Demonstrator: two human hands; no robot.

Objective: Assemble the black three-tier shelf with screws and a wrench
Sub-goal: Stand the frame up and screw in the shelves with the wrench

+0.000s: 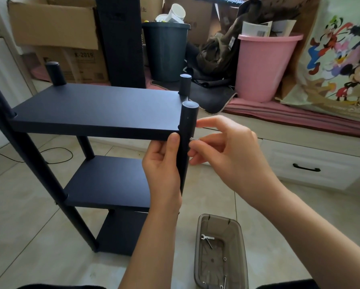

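The black three-tier shelf (pixel 95 109) stands upright on the tiled floor, its three boards joined by round black posts. My left hand (pixel 164 170) grips the near right post (pixel 187 130) just under the top board, thumb on the board's front edge. My right hand (pixel 222 151) pinches a small silver screw (pixel 193 139) against the right side of that post, level with the top board. A clear plastic box (pixel 239 265) on the floor below my arms holds a small silver wrench (pixel 207 238) and a few loose screws and washers.
Behind the shelf stand cardboard boxes (pixel 56 24), a dark bin (pixel 166 51) and a pink bucket (pixel 262 65). A low white drawer unit (pixel 312 161) with a pink mat on top runs along the right. A black cable (pixel 49 157) lies on the floor at left.
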